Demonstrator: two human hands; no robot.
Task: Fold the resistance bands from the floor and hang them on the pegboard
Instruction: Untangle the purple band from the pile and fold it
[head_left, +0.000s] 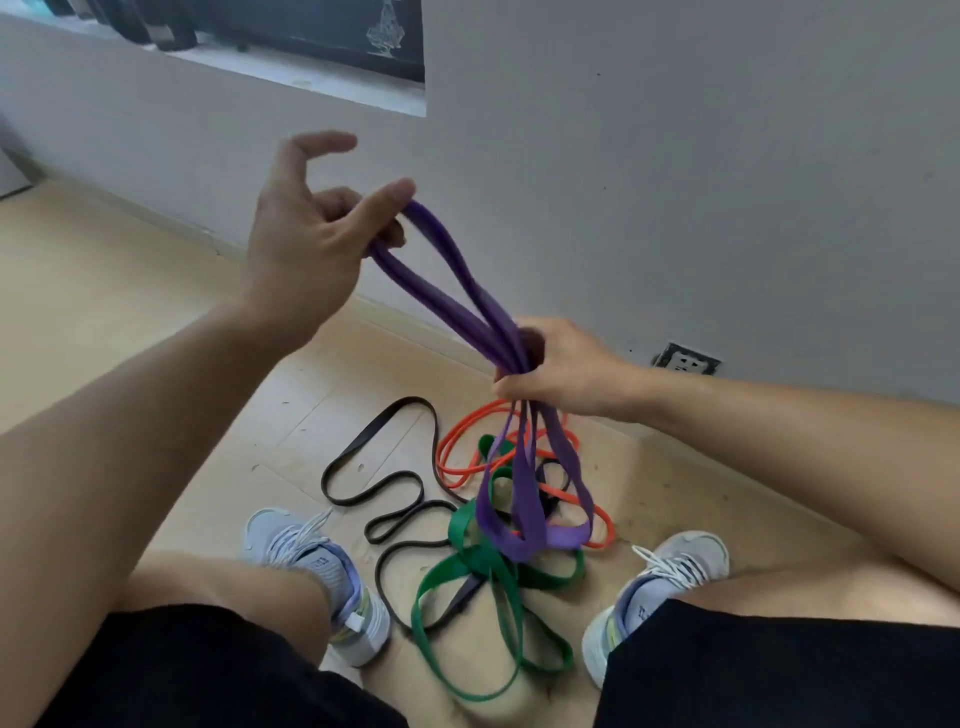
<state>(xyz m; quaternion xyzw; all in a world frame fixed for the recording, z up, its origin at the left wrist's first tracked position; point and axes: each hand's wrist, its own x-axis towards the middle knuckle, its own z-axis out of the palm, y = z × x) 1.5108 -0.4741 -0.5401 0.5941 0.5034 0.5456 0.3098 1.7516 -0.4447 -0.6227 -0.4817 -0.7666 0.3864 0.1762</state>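
A purple resistance band (457, 296) is gathered into several strands between my hands. My left hand (306, 234) is raised and holds the band's upper loops between thumb and curled fingers, index finger pointing away. My right hand (556, 369) grips the bundled strands lower down, and the band's ends hang below it toward the floor. On the floor between my feet lie a green band (498, 587), an orange band (467, 447) and a black band (384, 483), tangled loosely together. No pegboard is in view.
I crouch on a light wooden floor (104, 312) near a grey wall (675, 182). My two grey sneakers, left (311, 566) and right (670, 577), flank the pile. A wall socket (685, 359) sits low on the right. A dark window (311, 31) is at the top.
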